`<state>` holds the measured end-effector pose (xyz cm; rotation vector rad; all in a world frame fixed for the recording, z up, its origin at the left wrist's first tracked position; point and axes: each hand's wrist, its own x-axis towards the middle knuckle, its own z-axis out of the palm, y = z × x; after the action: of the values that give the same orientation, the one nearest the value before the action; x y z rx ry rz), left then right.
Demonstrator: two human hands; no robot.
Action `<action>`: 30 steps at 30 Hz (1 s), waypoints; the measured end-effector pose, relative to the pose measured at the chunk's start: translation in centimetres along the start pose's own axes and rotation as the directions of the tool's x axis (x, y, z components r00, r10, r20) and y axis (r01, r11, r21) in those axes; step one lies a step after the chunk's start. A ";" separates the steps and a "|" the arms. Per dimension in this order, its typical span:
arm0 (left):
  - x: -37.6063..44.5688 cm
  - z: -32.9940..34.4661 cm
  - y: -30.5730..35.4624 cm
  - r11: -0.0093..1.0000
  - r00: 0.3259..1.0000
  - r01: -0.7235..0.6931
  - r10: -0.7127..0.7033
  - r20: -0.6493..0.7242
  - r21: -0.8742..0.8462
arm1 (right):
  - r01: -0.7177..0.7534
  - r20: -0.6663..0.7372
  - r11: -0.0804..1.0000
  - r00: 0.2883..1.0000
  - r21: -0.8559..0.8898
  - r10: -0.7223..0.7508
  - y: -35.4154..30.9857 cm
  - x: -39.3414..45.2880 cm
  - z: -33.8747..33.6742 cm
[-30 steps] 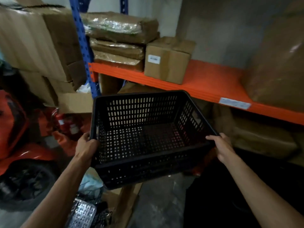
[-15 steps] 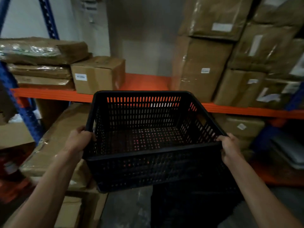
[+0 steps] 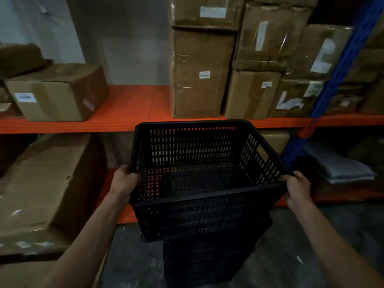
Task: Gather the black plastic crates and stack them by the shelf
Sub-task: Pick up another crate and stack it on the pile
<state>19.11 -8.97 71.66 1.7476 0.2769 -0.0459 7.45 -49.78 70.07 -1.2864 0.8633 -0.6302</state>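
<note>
I hold an empty black perforated plastic crate (image 3: 199, 213) level in front of me, open side up. My left hand (image 3: 124, 181) grips its left rim and my right hand (image 3: 296, 187) grips its right rim. Directly beneath it, on the floor, stands a dark stack of black crates (image 3: 209, 265); the held crate hangs just above the stack's top, and I cannot tell if they touch. The orange shelf (image 3: 116, 123) runs right behind the crate.
Cardboard boxes (image 3: 199, 75) fill the orange shelf at right, and one box (image 3: 56, 94) sits at left. A large box (image 3: 41, 194) leans on the floor at left. A blue rack upright (image 3: 336, 73) stands at right. Grey floor (image 3: 342, 235) shows right of the stack.
My view has swung right along the shelf with the crate still in both hands. The crate now hangs over a stack of black crates that was barely visible before.
</note>
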 end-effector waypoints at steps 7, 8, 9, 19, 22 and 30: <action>6.3 5.0 -5.1 0.986 0.998 0.023 -0.032 0.052 0.164 | -0.040 0.004 0.998 0.999 -0.042 0.040 1.9 5.7 -0.5; 6.0 5.4 -4.8 0.984 0.998 0.024 -0.033 0.051 0.175 | -0.040 0.007 0.998 0.999 -0.048 0.040 2.3 6.2 -0.3; 5.6 5.9 -4.3 0.981 0.998 0.019 -0.029 0.049 0.191 | -0.039 0.005 0.997 0.999 -0.060 0.039 2.8 6.6 -0.3; 6.4 7.2 -3.5 0.902 0.995 0.051 -0.084 0.059 0.429 | 0.022 0.016 0.961 1.000 -0.275 -0.019 5.0 10.7 -0.4; 5.7 6.9 -3.9 0.890 0.989 0.067 -0.119 0.089 0.451 | 0.033 0.041 0.961 0.999 -0.274 -0.022 4.7 11.5 -0.9; 2.7 8.4 -4.0 0.831 0.994 0.072 -0.105 0.029 0.552 | 0.006 0.033 0.927 0.999 -0.374 0.007 5.1 12.5 -2.3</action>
<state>21.91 -16.06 65.62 2.3057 0.3229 -0.2677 12.11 -60.19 62.49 -1.6354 0.9872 -0.4524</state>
